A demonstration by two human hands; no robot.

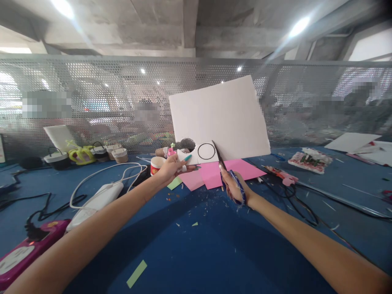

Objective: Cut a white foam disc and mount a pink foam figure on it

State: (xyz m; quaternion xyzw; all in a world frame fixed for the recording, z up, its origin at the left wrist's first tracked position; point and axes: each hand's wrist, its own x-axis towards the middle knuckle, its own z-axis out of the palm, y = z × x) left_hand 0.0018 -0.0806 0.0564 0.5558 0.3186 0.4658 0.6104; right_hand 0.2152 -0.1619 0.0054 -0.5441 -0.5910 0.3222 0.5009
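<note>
My left hand (172, 168) pinches the lower left edge of a large white board (220, 118), raised upright above the table. A black circle outline is drawn near its bottom edge, and a rounded piece is cut away beside it. In my right hand (234, 185) is a pair of scissors (241, 194) with blue-wrapped handles. Its dark blades point up along the board just right of the circle. Pink paper sheets (229, 173) lie flat on the table beneath the board.
Blue table (190, 245) with scattered scraps. At left, a purple power strip (30, 253), a white power bank (98, 200) with a cable, and several small pots (119, 155). At right, a glue gun (280, 174), cords and a flowery block (309, 160). Behind stands a perforated metal screen (116, 90).
</note>
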